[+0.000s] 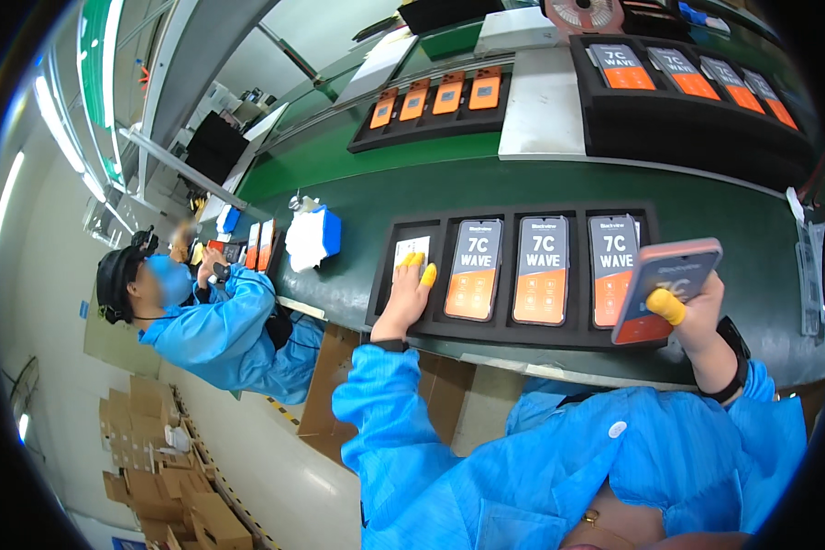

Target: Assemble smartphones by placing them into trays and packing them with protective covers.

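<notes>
My right hand [701, 316] grips a smartphone [674, 275] with an orange frame, tilted above the right end of a black foam tray [431, 335]. A yellow finger cot covers its thumb, which lies across the screen side. With fingers stretched out, my left hand [409, 298] reaches into the tray's leftmost compartment. Its yellow-capped fingertips rest on a white printed card or label [412, 249], partly hidden under them. Three phones with grey and orange screen films, a left one [473, 270], a middle one [540, 270] and a right one [612, 266], lie face up in the other compartments.
Across the green bench [339, 170] sits a tray of orange phones [435, 105]. A raised black tray [697, 119] at the far right holds several more phones. A blue box with white cloths [313, 238] stands left. Beyond it, a co-worker in blue [220, 321] works at the bench.
</notes>
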A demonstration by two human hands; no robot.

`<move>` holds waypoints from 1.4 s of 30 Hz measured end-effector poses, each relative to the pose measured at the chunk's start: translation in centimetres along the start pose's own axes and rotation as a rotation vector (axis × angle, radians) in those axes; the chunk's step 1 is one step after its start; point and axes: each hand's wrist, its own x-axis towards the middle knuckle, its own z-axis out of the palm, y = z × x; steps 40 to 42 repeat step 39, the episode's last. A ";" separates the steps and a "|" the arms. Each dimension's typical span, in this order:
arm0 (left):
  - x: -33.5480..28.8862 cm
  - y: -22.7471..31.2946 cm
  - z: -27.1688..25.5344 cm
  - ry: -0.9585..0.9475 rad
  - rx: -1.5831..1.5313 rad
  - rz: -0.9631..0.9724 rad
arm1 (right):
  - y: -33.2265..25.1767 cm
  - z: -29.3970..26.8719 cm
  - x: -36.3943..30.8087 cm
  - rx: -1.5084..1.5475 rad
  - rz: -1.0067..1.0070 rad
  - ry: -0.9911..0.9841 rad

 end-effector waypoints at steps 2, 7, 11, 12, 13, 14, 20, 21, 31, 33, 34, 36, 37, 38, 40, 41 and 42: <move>1.5 -0.6 0.9 -0.003 0.132 0.043 | -0.6 1.2 -0.1 0.032 0.018 -0.034; 1.6 5.0 -1.8 0.446 -0.037 -0.082 | -0.2 2.2 1.3 0.107 0.069 0.014; -3.4 14.3 -1.7 -0.210 -1.055 -0.113 | -0.6 6.6 3.7 0.418 0.323 0.152; -4.1 17.0 -1.7 -0.289 -1.136 -0.030 | -0.1 7.9 4.5 0.391 0.311 0.108; -5.0 18.9 -1.4 -0.266 -1.279 -0.018 | 0.3 9.2 4.9 0.366 0.299 0.057; -5.4 18.4 0.2 -0.068 -1.263 -0.047 | 1.5 10.4 5.0 0.312 0.288 -0.023; -2.7 10.2 -1.8 0.317 -1.303 -0.410 | 1.8 6.5 4.3 -0.439 0.207 -0.410; -2.9 6.8 -2.8 0.284 -1.212 -0.467 | 1.3 4.4 3.8 -0.502 0.229 -0.380; 0.0 0.0 -6.9 -0.220 0.571 -0.509 | 1.1 -4.1 -2.0 -1.006 0.277 -0.136; -0.4 2.4 -7.1 0.093 0.698 -0.422 | 1.1 -4.9 -2.5 -1.012 0.264 -0.115; -0.2 2.4 -7.0 0.048 0.635 -0.498 | 1.5 -5.3 -3.3 -1.138 0.215 -0.141; -1.1 -6.0 -3.8 -0.029 0.334 -0.582 | 2.6 -5.5 -4.7 -1.222 0.181 -0.219; -1.6 -8.6 -2.3 -0.115 0.031 -0.672 | 2.6 -4.8 -4.2 -1.119 0.290 -0.365; -0.5 -4.9 -3.4 -0.120 -0.252 -0.512 | 3.3 -3.5 -5.2 -1.252 0.367 -0.327; 1.0 -4.0 -2.5 -0.135 -0.267 -0.474 | 3.3 -3.1 -4.6 -1.044 0.480 -0.286; 1.0 -4.0 -2.5 -0.135 -0.267 -0.474 | 3.3 -3.1 -4.6 -1.044 0.480 -0.286; 1.0 -4.0 -2.5 -0.135 -0.267 -0.474 | 3.3 -3.1 -4.6 -1.044 0.480 -0.286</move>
